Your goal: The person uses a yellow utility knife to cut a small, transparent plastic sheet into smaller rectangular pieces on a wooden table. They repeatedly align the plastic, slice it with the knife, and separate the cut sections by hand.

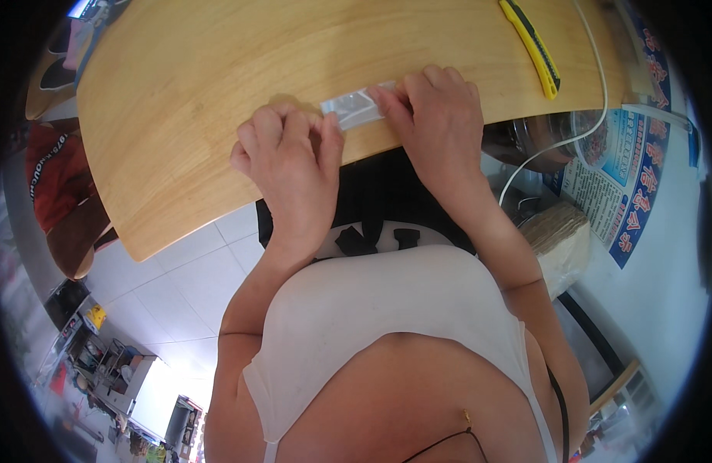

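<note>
A small clear plastic packet (356,108) stretches between my two hands, just above or on the light wooden tabletop (205,87) near its front edge. My left hand (292,144) pinches its left end between thumb and curled fingers. At the other end, the thumb and fingers of my right hand (434,110) grip the plastic. Glare hides whether anything lies inside the packet. To the right of my right hand lies a yellow snap-off utility knife (531,49), and its blade does not show.
A white cable (605,81) runs over the table's right side and hangs down. Lidded jars (535,139) and a wrapped stack of brown paper (555,234) stand below the right edge. A printed poster (616,179) covers the wall. Red cloth (61,173) hangs at the left.
</note>
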Demonstrator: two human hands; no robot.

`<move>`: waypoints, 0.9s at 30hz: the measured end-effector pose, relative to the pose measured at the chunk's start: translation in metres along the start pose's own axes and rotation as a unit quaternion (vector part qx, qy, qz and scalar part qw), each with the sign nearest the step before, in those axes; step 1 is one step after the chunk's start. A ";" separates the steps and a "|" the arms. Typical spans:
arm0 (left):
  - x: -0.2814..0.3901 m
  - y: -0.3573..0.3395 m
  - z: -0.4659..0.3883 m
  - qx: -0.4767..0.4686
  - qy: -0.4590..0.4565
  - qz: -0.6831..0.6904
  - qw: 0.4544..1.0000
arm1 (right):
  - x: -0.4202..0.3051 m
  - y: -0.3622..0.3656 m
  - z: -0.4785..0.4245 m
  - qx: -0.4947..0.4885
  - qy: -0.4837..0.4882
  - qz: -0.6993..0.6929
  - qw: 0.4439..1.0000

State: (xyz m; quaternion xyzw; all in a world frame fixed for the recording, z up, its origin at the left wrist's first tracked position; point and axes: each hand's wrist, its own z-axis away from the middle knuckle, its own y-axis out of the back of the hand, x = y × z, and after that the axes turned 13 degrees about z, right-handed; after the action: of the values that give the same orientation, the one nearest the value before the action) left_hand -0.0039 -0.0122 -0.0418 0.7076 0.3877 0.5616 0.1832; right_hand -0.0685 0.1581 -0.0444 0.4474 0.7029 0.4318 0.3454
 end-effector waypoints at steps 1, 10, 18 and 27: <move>0.000 -0.001 0.000 0.001 -0.002 -0.006 1.000 | 0.000 0.000 0.000 0.002 0.000 0.000 1.000; -0.001 -0.013 -0.003 0.034 -0.035 -0.061 0.997 | -0.003 -0.002 0.000 0.003 -0.010 0.011 1.000; 0.000 -0.014 -0.007 0.028 -0.030 -0.101 0.994 | -0.005 -0.001 -0.001 -0.005 -0.019 0.025 0.999; 0.005 -0.020 -0.015 0.052 -0.038 -0.014 0.998 | -0.004 -0.001 -0.002 -0.002 -0.031 0.018 0.999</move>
State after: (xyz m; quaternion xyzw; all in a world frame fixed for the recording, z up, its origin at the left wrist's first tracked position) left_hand -0.0239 0.0016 -0.0476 0.7315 0.4192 0.5106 0.1686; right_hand -0.0688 0.1532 -0.0446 0.4724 0.6829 0.4250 0.3603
